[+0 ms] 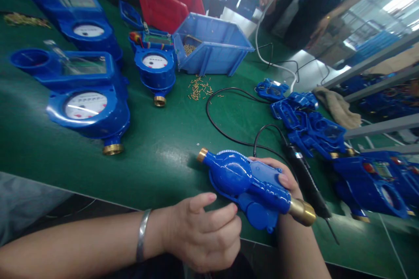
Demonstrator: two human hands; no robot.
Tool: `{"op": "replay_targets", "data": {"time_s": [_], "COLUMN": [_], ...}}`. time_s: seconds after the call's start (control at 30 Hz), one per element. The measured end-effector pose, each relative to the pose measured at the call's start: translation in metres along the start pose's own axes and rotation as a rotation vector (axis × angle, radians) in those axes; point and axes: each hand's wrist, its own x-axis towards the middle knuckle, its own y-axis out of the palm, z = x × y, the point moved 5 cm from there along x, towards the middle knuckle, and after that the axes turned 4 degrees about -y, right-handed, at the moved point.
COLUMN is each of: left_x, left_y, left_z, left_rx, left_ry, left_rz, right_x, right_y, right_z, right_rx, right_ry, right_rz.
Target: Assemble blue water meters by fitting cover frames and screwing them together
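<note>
A blue water meter (231, 172) with brass threaded ends is tilted over the front of the bench, its rounded underside facing me. My right hand (291, 181) is wrapped round its far side, the thumb over the edge of the pale blue housing. My left hand (209, 231), with a silver bangle at the wrist, is beside the meter's near side. Its thumb stands apart from the half-bent fingers, and nothing shows between them; its palm is hidden. Just right of the meter lies a black electric screwdriver (306, 181) with a long bit.
Upright water meters (88, 109) stand at left. An opened meter (155, 65) is beside a blue bin (216, 54) of small brass parts. Loose brass screws (198, 89) lie before it; a red bin (163, 2) is behind. Blue covers (307, 122) pile up at right. People stand across the bench.
</note>
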Motion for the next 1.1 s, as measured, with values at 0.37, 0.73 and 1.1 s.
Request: {"op": "replay_targets", "data": {"time_s": [0.37,0.73,1.1], "left_x": [0.042,0.022,0.025], "left_y": [0.011,0.027,0.031], "left_z": [0.042,0.096,0.089], "left_rx": [0.155,-1.495,-1.204], "left_ry": [-0.227,-1.689,-1.774], "left_rz": [0.123,-0.245,-0.186], "right_x": [-0.004,0.004,0.007], "right_y": [0.02,0.062,0.085], "right_z": [0.015,0.037,0.008], "right_rx": [0.102,-0.14,0.28], "right_ry": [0.155,-0.039,-0.021], "right_rz": [-0.102,0.108,-0.39]}}
